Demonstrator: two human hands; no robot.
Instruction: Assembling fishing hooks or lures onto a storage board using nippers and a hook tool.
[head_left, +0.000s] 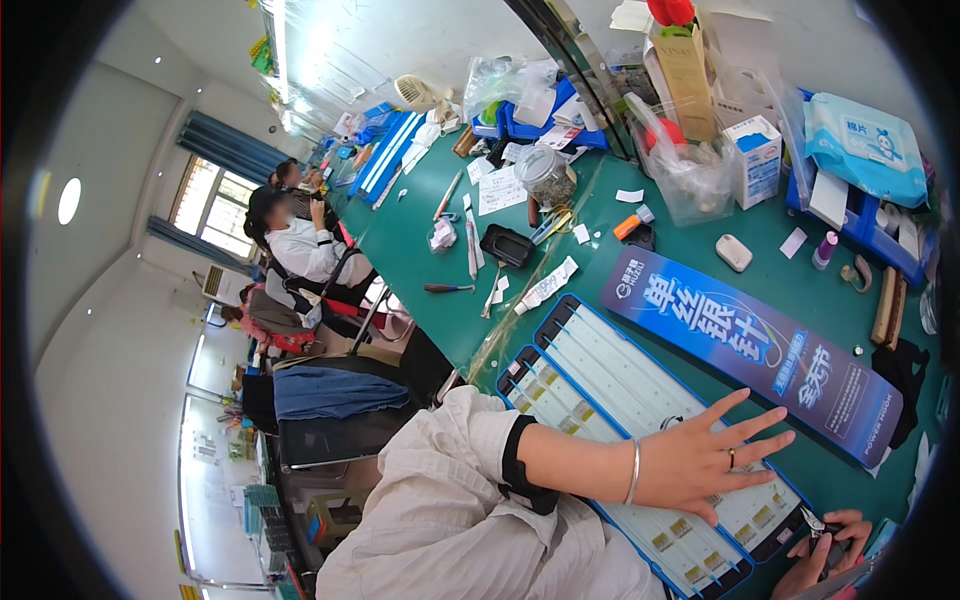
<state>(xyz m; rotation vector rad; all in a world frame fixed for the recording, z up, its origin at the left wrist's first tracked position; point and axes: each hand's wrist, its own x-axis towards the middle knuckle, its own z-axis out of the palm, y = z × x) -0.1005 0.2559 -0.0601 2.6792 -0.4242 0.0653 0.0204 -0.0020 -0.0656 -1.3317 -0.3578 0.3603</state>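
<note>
My left hand [705,455] spreads its fingers over an open blue flat case [630,360] with long pale compartments. It wears a ring and a bracelet, and nothing is gripped in it. Several small yellowish labels show along the compartments at both ends. At the lower right my right hand [840,555] is closed around small dark-handled pliers [820,530], whose metal jaws point toward the case's near corner. The picture's edge cuts off part of this hand. Beyond the case lies a long blue-purple printed box [750,350].
On the green table [410,240] stand a clear jar [545,175], a black small tray [507,245], a white tube [547,285] and a white oval case [733,252]. Blue bins, a wipes pack [865,145] and a plastic bag [680,170] line the back. Other people sit further left.
</note>
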